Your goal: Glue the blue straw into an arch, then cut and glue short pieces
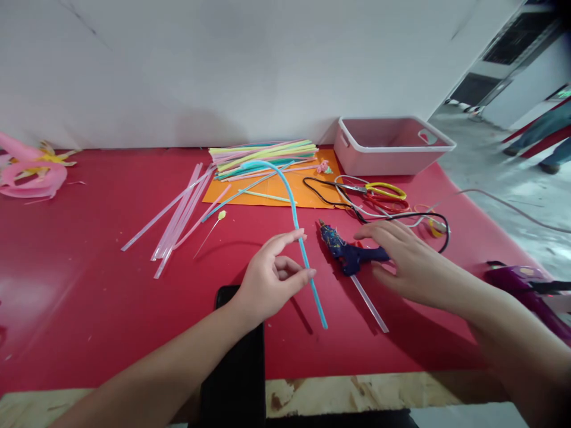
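Between the thumb and fingers of my left hand (277,274) is a light blue pipe cleaner (291,199), its upper end bent over in an arch. My right hand (404,261) hovers around the handle end of a dark blue glue gun (343,248), fingers apart and not closed on it. The glue gun lies on its side, with a clear glue stick (369,303) sticking out of its back. Behind the arch, a bundle of coloured pipe cleaners (263,156) rests on an orange sheet (272,196).
Several clear glue sticks (181,217) and a thin stick with a yellow tip (210,233) lie left. Yellow and red scissors (379,193) sit among cables before a pink basket (392,157). A black phone-like slab (238,368) is under my left forearm. Pink petal-like pieces (33,172) lie far left.
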Demonstrator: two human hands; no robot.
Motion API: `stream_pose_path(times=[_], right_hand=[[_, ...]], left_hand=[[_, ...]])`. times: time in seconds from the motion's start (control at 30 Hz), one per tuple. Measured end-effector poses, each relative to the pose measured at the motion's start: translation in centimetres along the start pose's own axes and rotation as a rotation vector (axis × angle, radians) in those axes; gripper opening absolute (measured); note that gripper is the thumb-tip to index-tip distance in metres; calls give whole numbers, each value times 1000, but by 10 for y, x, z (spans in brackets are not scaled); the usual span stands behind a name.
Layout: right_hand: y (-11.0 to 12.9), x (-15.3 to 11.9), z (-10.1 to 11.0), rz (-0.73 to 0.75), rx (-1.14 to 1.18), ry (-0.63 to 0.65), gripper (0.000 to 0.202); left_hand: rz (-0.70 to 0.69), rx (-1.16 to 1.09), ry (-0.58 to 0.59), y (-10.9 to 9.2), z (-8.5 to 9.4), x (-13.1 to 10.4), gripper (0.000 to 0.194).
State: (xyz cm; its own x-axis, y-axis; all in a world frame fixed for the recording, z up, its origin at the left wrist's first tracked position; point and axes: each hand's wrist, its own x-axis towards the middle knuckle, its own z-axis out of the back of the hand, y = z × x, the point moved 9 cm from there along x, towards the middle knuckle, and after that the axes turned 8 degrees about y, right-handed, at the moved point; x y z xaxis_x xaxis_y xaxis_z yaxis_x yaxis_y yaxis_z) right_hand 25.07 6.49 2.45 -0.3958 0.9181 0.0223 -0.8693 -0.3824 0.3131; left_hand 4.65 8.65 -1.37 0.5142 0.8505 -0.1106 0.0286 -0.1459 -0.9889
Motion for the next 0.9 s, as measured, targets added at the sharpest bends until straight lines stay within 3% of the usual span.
stream_pose_path(times=[0.1, 0.23, 0.4, 0.5, 0.6, 0.73, 0.9], right_hand=[[-15, 2, -16, -15, -35, 34, 62], [-19, 8, -30, -57, -58, 23, 51], [-28, 5, -23, -167, -15, -59, 34], [-40, -5, -17, -210, 178, -171, 22], [-55, -18, -20, -247, 551, -249, 16], [-42, -19, -29, -145, 875, -136, 8], [-20, -7, -32, -93, 926, -18, 22]], left_hand=[[14, 4, 3, 0, -1, 0, 68], [5, -10, 18, 0, -2, 1, 67], [-17, 11, 28, 1, -1, 0, 64], [-17, 11, 28, 1, -1, -1, 64], [-26, 3, 26, 1, -1, -1, 64], [-95, 54, 22, -3, -4, -1, 60], [-158, 102, 42, -6, -7, -4, 58]])
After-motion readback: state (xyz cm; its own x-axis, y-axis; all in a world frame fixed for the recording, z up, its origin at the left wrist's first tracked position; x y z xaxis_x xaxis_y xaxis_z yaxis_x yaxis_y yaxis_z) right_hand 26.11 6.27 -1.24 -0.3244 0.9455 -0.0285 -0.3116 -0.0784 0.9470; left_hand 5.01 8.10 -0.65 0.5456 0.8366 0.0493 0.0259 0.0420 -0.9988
